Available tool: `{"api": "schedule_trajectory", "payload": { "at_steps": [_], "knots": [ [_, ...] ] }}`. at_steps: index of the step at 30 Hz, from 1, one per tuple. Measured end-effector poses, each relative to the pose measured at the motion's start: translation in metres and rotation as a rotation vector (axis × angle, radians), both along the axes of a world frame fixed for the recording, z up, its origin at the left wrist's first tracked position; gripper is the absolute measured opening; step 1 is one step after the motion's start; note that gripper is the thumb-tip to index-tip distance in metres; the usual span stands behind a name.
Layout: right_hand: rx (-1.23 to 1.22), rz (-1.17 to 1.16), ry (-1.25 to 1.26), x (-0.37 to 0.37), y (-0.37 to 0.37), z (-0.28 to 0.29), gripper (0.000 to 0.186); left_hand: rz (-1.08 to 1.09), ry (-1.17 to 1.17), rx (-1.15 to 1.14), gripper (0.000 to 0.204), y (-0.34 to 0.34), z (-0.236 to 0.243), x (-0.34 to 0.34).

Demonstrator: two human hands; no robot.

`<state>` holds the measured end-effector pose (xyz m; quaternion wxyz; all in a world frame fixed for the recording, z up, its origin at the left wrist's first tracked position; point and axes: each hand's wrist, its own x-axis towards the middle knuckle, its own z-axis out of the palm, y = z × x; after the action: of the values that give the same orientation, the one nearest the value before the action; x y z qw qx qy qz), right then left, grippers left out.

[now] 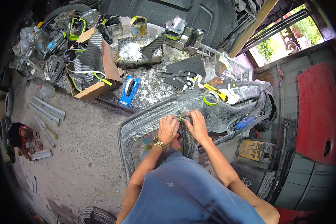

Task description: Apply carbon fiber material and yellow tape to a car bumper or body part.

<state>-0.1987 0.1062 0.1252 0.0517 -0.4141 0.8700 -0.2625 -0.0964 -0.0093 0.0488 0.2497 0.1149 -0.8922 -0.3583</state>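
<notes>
Green tape on the frame, set before the person, is met by curled fingers of the left hand and right hand; grip cannot be told; taping seems partly done, unfinished where the hands are placed

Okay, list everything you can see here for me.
Long spotted worktable: one, grey, ahead
Large curved woven-pattern panel: one, dark, centre
Open cardboard box: one, brown, worktable's left end
Assorted clutter: uncountable, mixed colours, across worktable
Plastic tape dispenser: one, blue, right of the box
Round metal tin: one, yellowish, worktable's back
Round tape roll: one, lime green, on the panel
Utility knife: one, yellow, by the roll
Handheld tool: one, blue, panel's right end
Plastic jug: one, clear, floor at left
Car-body panel: one, red, far right
Crouching person: one, dark top, far left
Metal wristwatch: one, gold, left wrist
Left hand, right hand: two, bare, at the curved panel
</notes>
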Motion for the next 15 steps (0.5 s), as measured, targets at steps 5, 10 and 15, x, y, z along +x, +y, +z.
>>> {"api": "schedule_trajectory", "payload": {
  "at_steps": [5,10,15],
  "knots": [
    [0.076,-0.114,-0.040,0.006,0.003,-0.007,0.034,0.008,0.021,0.070,0.014,-0.002,0.000,-0.002],
    [0.171,-0.138,0.096,0.008,-0.012,-0.005,0.041,-0.003,0.033,0.080,0.015,-0.004,-0.001,-0.002],
    [0.184,-0.132,0.140,0.010,-0.014,-0.007,0.045,0.002,0.035,0.077,0.014,-0.003,0.000,-0.002]
  ]
}}
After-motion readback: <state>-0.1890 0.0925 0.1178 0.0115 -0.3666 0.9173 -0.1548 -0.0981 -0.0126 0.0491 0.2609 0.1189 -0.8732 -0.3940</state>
